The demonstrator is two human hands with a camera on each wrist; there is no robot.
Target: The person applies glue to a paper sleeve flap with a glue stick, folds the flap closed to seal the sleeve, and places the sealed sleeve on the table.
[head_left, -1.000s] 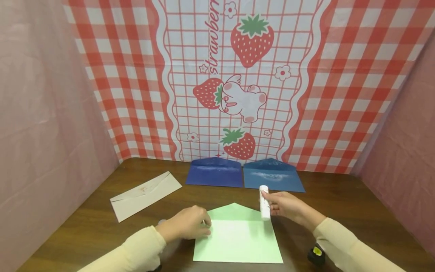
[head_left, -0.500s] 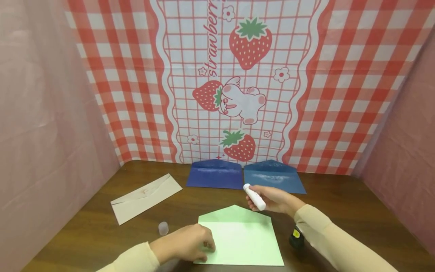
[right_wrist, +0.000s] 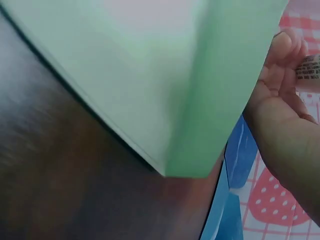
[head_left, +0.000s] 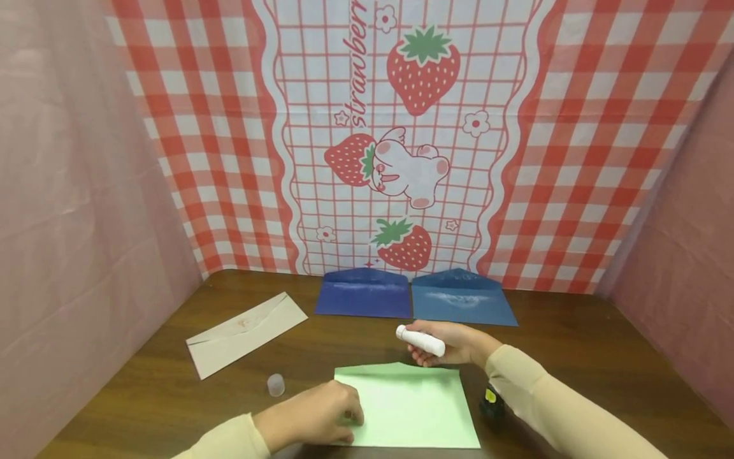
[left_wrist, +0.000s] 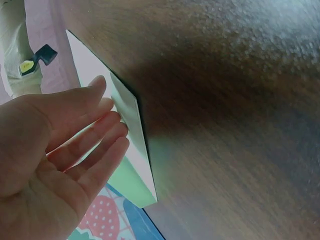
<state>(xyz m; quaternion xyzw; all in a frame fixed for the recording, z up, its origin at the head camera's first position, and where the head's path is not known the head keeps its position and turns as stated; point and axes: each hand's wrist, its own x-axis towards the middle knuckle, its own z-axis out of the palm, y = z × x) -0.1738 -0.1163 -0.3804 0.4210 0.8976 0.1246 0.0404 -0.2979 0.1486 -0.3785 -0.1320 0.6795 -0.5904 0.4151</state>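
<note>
A light green envelope (head_left: 414, 408) lies in front of me, its flap (head_left: 424, 372) at the far side and tilted up. My right hand (head_left: 457, 342) grips a white glue stick (head_left: 422, 341) just above and behind that flap. Small print shows on the side of the glue stick (right_wrist: 309, 71) in the right wrist view, where the flap (right_wrist: 227, 95) covers part of the hand. At the envelope's left edge rests my left hand (head_left: 321, 413). Its fingers are loosely bent and touch the paper, as the left wrist view of the envelope (left_wrist: 131, 107) shows.
A translucent cap (head_left: 276, 385) stands on the wooden table (head_left: 241, 408), left of the envelope. Farther left lies a closed cream envelope (head_left: 246, 335). A dark blue envelope (head_left: 364, 301) and a teal blue envelope (head_left: 464, 307), both with whitish smears, lie along the back by the strawberry-print cloth (head_left: 401, 191).
My right hand has moved left with the glue stick, which has turned from upright to nearly level. The green flap has lifted. My left hand has slid nearer me, uncovering the cap.
</note>
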